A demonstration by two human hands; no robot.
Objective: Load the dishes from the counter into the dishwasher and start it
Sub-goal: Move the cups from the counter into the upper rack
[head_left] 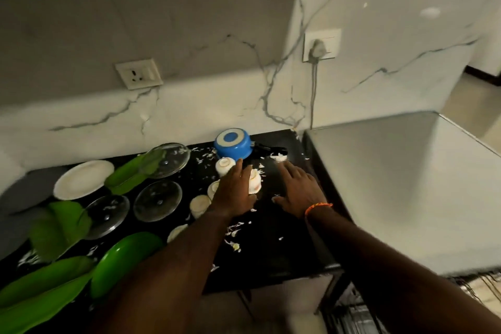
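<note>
Dishes lie upside down on the black counter (271, 247). My left hand (234, 192) rests over a small white cup (254, 184) with a printed pattern, fingers around its left side. My right hand (296, 188) is spread flat, fingers apart, reaching toward a white cup (279, 157) by the handle of an upturned blue saucepan (233, 143). More white cups (225, 166) (199, 205) stand close to my left hand. Glass lids (158, 200) (169, 158), a white plate (82, 179) and green plates (123, 260) fill the left side.
The grey dishwasher top (406, 190) sits right of the counter, with a rack (355, 317) partly visible below my right arm. White food scraps are scattered over the counter. A plug and cord hang from the wall socket (321, 45) behind.
</note>
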